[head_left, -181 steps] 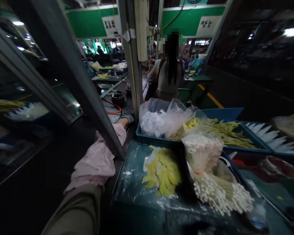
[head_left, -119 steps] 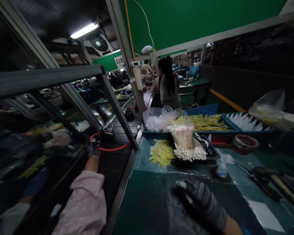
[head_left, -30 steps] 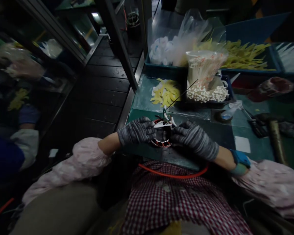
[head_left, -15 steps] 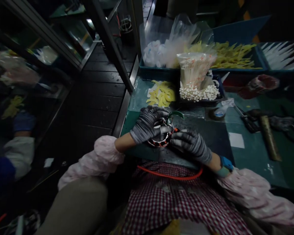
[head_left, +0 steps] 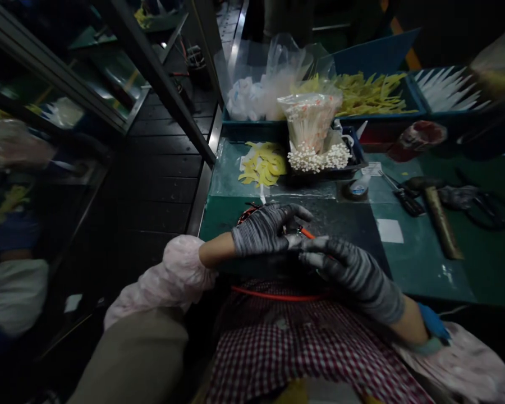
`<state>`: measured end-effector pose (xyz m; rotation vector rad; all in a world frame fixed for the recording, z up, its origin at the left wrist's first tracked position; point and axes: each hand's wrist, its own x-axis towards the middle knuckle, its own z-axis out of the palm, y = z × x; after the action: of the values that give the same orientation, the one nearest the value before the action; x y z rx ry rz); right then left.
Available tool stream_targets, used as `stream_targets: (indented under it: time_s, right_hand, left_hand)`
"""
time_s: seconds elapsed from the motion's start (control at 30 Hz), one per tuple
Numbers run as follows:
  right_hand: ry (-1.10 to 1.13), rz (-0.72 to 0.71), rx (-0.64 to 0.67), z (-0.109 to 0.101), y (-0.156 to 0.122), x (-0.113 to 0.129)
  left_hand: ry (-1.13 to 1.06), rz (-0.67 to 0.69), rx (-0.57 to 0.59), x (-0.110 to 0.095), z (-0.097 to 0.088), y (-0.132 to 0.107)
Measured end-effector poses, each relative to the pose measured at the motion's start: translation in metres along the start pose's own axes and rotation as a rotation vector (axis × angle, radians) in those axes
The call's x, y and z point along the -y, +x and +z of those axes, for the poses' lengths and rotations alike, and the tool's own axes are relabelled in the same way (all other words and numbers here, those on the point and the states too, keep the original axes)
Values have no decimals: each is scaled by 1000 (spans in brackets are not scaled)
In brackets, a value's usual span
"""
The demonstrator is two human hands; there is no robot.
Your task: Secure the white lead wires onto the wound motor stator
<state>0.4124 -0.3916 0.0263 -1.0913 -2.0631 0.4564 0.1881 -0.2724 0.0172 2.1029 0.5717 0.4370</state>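
Observation:
Both my hands wear grey striped gloves above a green work mat. My left hand (head_left: pixel 265 230) lies over a round wound stator with reddish windings (head_left: pixel 248 212), most of which it hides. My right hand (head_left: pixel 347 271) reaches in with its fingertips close to my left fingers. A thin orange strip (head_left: pixel 307 232) sticks out between my hands. Beyond them lies a pile of yellow strips (head_left: pixel 261 164) on a plastic sheet. A clear bag of white-tipped sticks (head_left: pixel 311 132) stands in a dark tray (head_left: pixel 340 168).
Blue crates hold yellow pieces (head_left: pixel 370 95) and white blades (head_left: pixel 446 90). A hammer (head_left: pixel 437 219), pliers (head_left: pixel 404 196), a tape roll (head_left: pixel 357 189) and a red tub (head_left: pixel 416 140) lie to the right. A black conveyor (head_left: pixel 164 185) runs along the left, under a metal frame.
My left hand has slid up and over the stator, hiding the green curved piece seen before. My right hand has drawn back toward me, and the view has swung slightly left.

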Motion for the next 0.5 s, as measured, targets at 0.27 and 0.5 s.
stream_targets:
  time_s: [0.27, 0.5]
  right_hand:
    - [36, 188, -230, 19, -20, -14]
    - [217, 463, -662, 55, -4, -24]
  left_hand:
    - [539, 300, -275, 3, 28, -31]
    - [745, 240, -378, 19, 61, -34]
